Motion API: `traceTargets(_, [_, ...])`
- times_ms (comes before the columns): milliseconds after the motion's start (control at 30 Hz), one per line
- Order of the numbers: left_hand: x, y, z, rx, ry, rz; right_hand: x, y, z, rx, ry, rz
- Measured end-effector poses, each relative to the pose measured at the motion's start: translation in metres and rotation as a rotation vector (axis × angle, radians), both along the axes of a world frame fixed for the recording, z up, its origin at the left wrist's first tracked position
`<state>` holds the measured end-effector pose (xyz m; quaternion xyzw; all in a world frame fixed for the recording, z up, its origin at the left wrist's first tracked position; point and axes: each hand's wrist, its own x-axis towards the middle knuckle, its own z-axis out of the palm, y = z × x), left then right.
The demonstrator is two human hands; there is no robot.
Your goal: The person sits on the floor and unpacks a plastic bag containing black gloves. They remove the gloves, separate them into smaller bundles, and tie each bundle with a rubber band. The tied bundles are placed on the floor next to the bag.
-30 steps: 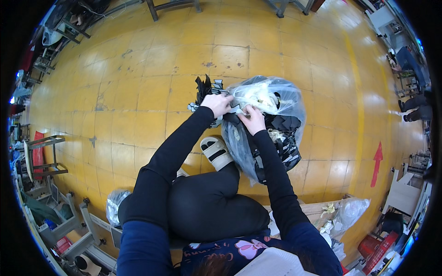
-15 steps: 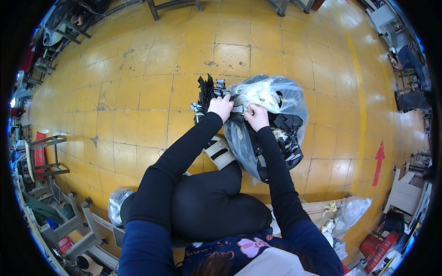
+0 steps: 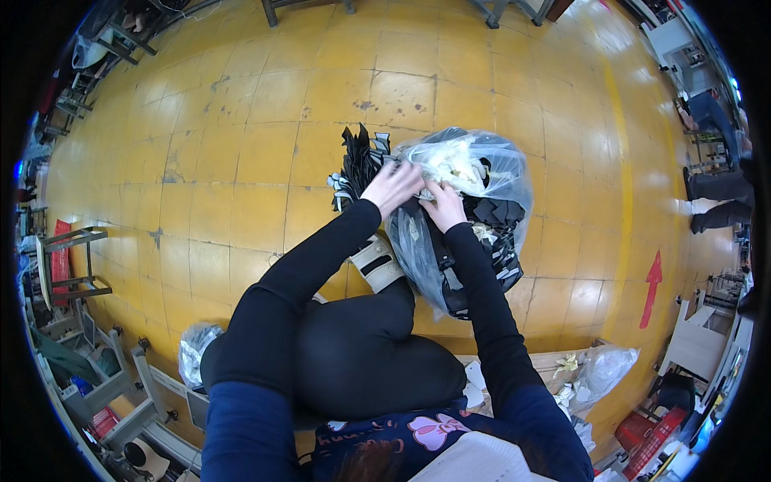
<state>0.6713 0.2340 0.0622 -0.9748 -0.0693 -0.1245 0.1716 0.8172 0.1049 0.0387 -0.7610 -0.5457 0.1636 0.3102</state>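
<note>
My left hand [image 3: 393, 186], smeared by motion, is beside a bundle of black and grey fabric strips [image 3: 353, 167] lying on the floor. Its fingertips reach toward my right hand [image 3: 443, 206], which is closed in a pinch over the near left part of a large clear plastic bag [image 3: 514, 157]. Whatever the right fingers hold is hidden or too small to make out. Inside the bag are black pieces [image 3: 495, 212], grey-trimmed strips and a pale crumpled material [image 3: 456, 165].
My beige-strapped shoe [image 3: 376, 265] is close to the bag's left side. Behind my right arm lies a board with crumpled clear plastic [image 3: 608, 371]. A stool [image 3: 76, 265] is at left, a red floor arrow [image 3: 651, 289] at right. A person's legs [image 3: 719, 197] show at the far right.
The grey-edged black piece that was between my hands no longer shows there. My left fingers have moved right toward the right hand. The whole view has shifted slightly.
</note>
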Motion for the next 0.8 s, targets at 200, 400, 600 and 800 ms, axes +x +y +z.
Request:
traceTargets(200, [-0.014, -0.016, -0.002, -0.584, 0.120, 0.165, -0.002, 0.004, -0.003, -0.012, 0.023, -0.017])
traceTargets(400, [-0.002, -0.003, -0.003, -0.689, 0.218, 0.247, -0.001, 0.001, -0.003, -0.092, 0.089, -0.044])
traceTargets(600, [0.003, 0.006, -0.003, -0.758, 0.181, 0.171, 0.004, 0.006, -0.002, -0.103, 0.201, -0.031])
traceTargets(800, [0.008, 0.023, 0.000, -0.965, 0.167, 0.339, 0.007, 0.006, 0.005, -0.143, 0.478, -0.053])
